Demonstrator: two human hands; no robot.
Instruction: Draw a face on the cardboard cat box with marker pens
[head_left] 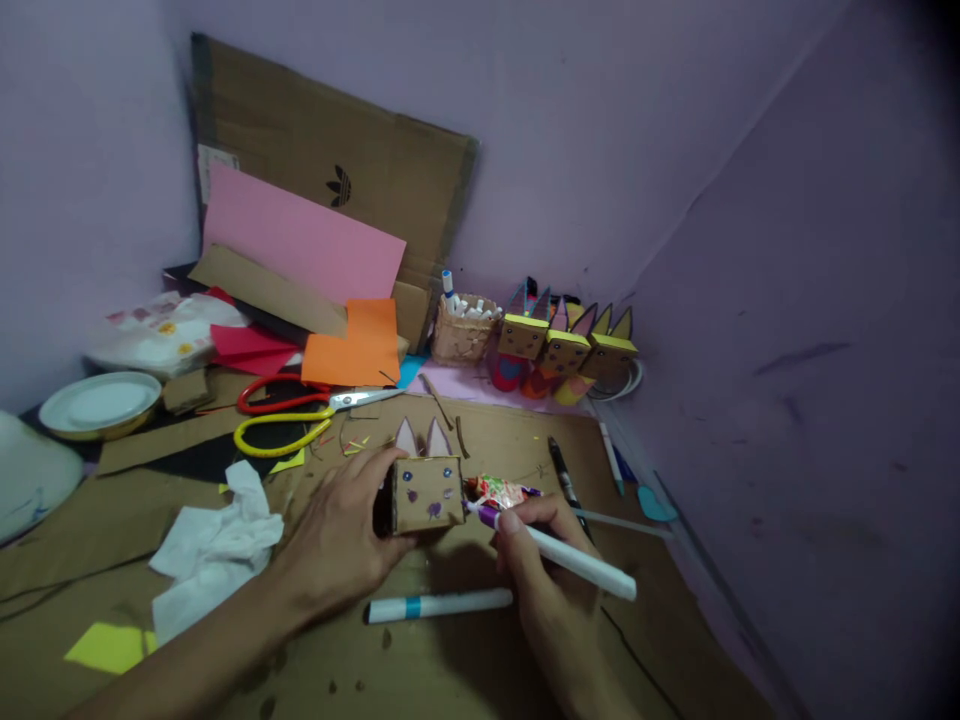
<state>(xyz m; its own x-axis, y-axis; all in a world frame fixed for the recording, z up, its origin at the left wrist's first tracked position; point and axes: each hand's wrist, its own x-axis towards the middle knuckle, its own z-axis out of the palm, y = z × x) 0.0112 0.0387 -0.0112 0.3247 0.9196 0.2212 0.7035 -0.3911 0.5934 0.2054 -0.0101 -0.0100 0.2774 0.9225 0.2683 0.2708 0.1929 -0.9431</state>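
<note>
My left hand (345, 525) is closed around the left side of a small cardboard box (429, 493) with two pointed paper ears, drawn eyes and purple marks on its front. A white marker pen (574, 562) with a purple tip end is gripped in my right hand (551, 570). The pen's tip is at the box's right edge; whether it touches I cannot tell. Below the box, a white marker with a blue band (450, 605) lies on the cardboard sheet (360, 680). Just behind my right hand are a colourful wrapper (499, 490) and a black pen (566, 475).
Scissors (300, 420) with red and yellow handles lie at the back left, near crumpled tissue (221, 550). A basket of markers (461, 335) and several eared cardboard figures (566, 350) stand by the wall. Coloured paper (300, 230) leans against a large cardboard piece (390, 150).
</note>
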